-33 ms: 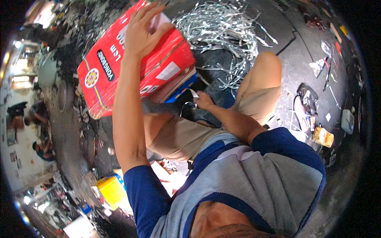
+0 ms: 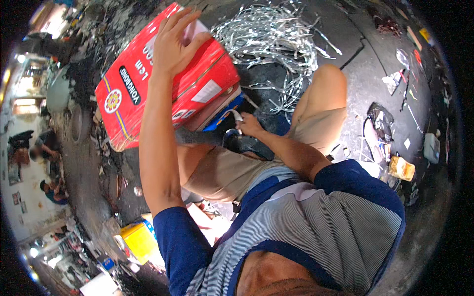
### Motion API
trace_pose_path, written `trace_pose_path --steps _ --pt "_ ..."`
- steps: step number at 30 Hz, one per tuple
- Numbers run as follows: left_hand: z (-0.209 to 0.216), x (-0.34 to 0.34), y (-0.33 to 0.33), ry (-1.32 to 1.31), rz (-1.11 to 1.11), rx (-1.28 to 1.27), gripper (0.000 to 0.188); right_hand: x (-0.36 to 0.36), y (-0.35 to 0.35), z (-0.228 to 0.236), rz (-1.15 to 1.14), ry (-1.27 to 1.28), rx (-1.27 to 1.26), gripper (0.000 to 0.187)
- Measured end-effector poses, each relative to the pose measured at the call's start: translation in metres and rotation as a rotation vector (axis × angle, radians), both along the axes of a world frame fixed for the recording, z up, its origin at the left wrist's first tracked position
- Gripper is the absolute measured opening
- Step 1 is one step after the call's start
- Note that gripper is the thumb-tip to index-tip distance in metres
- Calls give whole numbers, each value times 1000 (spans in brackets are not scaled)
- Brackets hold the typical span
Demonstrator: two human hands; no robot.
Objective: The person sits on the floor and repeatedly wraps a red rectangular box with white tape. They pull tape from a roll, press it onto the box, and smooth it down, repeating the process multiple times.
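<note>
My left hand (image 2: 173, 47) is open, its fingers spread over the upper part of a big red printed box (image 2: 118, 81). The box leans tilted in front of me and has pale and yellow patches on its faces. Below its right edge shows a blue strip-like edge (image 2: 224, 111) of another thing or a lower part; I cannot tell which. My right hand (image 2: 251, 125) is closed near that edge, gripping a short pale curved strip (image 2: 236, 114). Its exact kind is too small to make out.
A heap of shiny silver strips (image 2: 269, 37) lies on the dark floor beyond my knees. A black plastic bag (image 2: 380, 116), a yellowish block (image 2: 401, 168) and scraps lie to the right. At the lower left stands a yellow box (image 2: 138, 241). Two people (image 2: 55, 191) sit far left.
The red box and my left hand have shifted slightly left. My right hand, with the pale strip, has also moved slightly left.
</note>
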State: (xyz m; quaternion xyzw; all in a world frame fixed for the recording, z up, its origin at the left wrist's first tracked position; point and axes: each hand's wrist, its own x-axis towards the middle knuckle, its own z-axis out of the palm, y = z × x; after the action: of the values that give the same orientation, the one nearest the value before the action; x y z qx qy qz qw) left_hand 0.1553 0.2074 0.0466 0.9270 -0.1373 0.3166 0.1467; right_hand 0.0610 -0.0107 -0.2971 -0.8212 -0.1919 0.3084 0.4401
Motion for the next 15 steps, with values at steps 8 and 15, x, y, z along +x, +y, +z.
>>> trace_pose_path --steps 8,15 --pt "35 -77 -99 166 -59 -51 56 53 -47 243 457 -298 303 31" --pt "-22 -147 -141 350 152 -874 49 81 -67 326 440 -290 487 25"
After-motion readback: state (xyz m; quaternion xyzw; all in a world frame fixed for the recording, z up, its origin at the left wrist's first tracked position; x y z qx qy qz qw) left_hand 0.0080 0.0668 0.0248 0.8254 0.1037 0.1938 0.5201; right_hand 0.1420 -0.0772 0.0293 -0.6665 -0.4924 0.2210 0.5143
